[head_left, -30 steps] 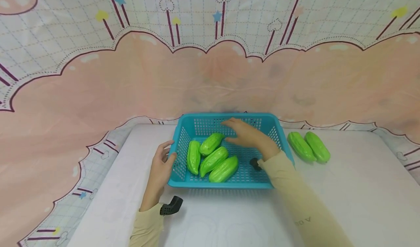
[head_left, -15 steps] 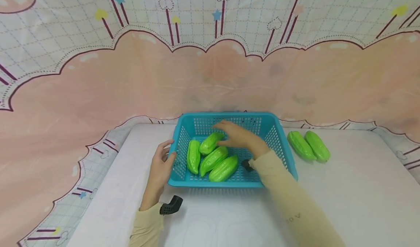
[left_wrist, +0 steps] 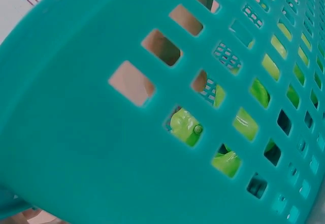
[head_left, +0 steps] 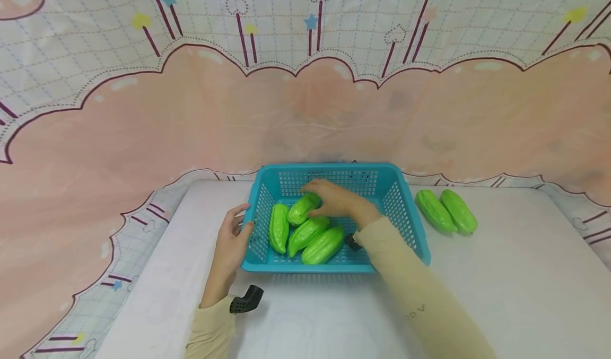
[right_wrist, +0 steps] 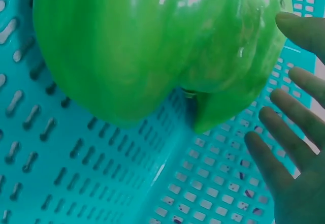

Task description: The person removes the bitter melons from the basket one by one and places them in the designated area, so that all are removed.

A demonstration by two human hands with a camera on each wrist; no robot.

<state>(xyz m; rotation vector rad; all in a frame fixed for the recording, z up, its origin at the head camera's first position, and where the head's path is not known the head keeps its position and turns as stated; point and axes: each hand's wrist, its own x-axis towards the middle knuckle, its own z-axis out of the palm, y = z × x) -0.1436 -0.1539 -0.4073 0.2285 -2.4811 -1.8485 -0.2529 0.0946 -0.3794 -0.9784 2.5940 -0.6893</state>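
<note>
Blue basket (head_left: 329, 166) first: thin perforated plastic by the look, probably light and a bit flexy, best steadied at the rim. Left hand (head_left: 230, 245) sits at its left rim, fingers relaxed, not clamped. Right hand (head_left: 334, 199) is spread over the far gourd (head_left: 302, 210), fingers far side, thumb near side, not closed. That gourd lies in the basket's left half, beside the other gourds (head_left: 279, 229). Likely light, stiff, slick; tapered ends may slip, so grab across the fat middle.
</note>
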